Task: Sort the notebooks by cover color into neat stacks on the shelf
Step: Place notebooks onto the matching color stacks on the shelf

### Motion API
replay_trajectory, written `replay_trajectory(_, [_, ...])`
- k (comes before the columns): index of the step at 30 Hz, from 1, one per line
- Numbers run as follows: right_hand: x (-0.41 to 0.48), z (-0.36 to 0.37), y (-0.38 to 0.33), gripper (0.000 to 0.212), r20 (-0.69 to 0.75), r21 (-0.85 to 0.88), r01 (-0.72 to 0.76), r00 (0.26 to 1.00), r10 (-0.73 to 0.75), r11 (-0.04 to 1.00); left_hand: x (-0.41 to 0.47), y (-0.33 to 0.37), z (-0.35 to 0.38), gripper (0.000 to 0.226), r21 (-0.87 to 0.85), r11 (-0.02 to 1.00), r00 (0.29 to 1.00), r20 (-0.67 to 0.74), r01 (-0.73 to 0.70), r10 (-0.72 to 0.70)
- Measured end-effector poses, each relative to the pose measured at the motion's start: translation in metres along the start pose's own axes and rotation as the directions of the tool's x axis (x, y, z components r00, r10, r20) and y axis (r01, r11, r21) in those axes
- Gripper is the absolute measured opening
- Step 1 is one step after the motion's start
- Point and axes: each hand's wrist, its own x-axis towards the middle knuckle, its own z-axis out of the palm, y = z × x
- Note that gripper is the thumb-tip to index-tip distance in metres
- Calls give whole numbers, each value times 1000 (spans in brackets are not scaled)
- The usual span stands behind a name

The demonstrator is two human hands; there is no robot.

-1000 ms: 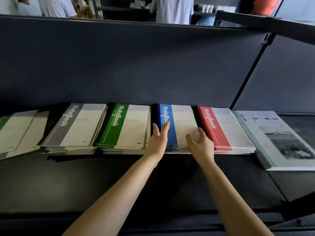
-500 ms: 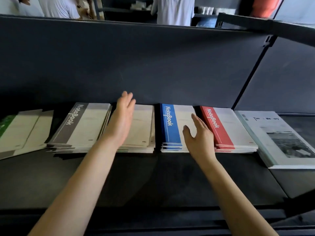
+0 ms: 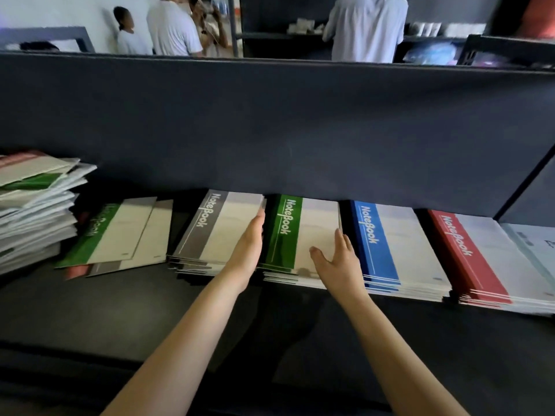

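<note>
Between my hands, on the shelf [image 3: 126, 313], sits the green stack [image 3: 300, 232]: my left hand [image 3: 247, 250], fingers straight, touches its left edge, and my right hand [image 3: 339, 261] lies open and flat on its cover. Just beyond my left hand is the grey stack [image 3: 219, 232]; beyond my right, the blue stack [image 3: 393, 244], then the red stack [image 3: 471, 259].

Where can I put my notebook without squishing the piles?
The shelf is bare along its front, before the loose notebooks and before the blue stack and red stack. A slim gap lies between the loose notebooks and grey stack. Crowded: the green stack, with the left hand and right hand flanking it.
</note>
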Motion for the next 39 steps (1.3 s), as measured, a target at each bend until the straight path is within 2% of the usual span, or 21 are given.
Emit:
replay_trajectory(3, [3, 3, 2, 73, -33, -47, -73, 997, 72, 996, -2, -5, 9, 58, 47, 999, 999, 50, 10, -12])
replay_trajectory(5, [2, 5, 5, 74, -54, -49, -100, 994, 98, 994, -6, -8, 14, 58, 89, 996, 999, 31, 12, -15])
replay_trajectory(7, [0, 8, 8, 74, -70, -38, -137, 989, 134, 990, 0, -10, 14, 60, 53, 997, 998, 27, 48, -50])
replay_trajectory(10, [2, 12, 10, 75, -108, 20, -183, 977, 184, 983, 9, -8, 10, 63, -49, 996, 991, 110, 79, -74])
replay_trajectory(14, [4, 12, 8, 77, -105, 56, -217, 970, 221, 975, 8, -6, 12, 89, -20, 997, 984, 164, 80, -76])
replay_trajectory(16, [4, 11, 9, 80, -86, 41, -203, 975, 206, 978, 11, -9, 11, 94, -55, 994, 981, 176, 89, -78])
replay_trajectory(20, [3, 7, 10, 87, 40, 55, -211, 977, 209, 976, 8, -11, 9, 68, -150, 984, 983, 170, 101, -75])
replay_trajectory(23, [2, -3, 5, 87, 106, 118, -203, 976, 191, 972, 6, -5, 7, 63, -193, 977, 986, 150, 95, -66])
replay_trajectory(25, [-3, -8, 2, 82, 90, 101, -154, 985, 146, 983, 7, -3, 4, 59, -218, 974, 993, 108, 61, -38])
replay_trajectory(28, [-15, -10, -6, 75, -14, -19, -32, 999, 32, 999, 7, 1, -6, 55, -240, 969, 996, 58, -55, 71])
replay_trajectory(31, [-28, -10, -21, 69, -105, -47, 69, 992, -74, 996, 3, 4, -22, 57, -169, 968, 982, -18, -187, 187])
replay_trajectory(33, [-32, -7, -30, 65, -119, -21, 128, 984, -129, 992, -1, 5, -36, 60, -124, 963, 970, -69, -241, 234])
replay_trajectory(37, [-38, 19, -49, 57, -54, 108, 205, 978, -200, 973, -13, 2, -66, 32, -119, 956, 956, -155, -268, 249])
replay_trajectory(39, [-41, 41, -59, 57, 10, 221, 192, 980, -199, 956, -19, -2, -85, 32, -90, 961, 949, -210, -260, 237])
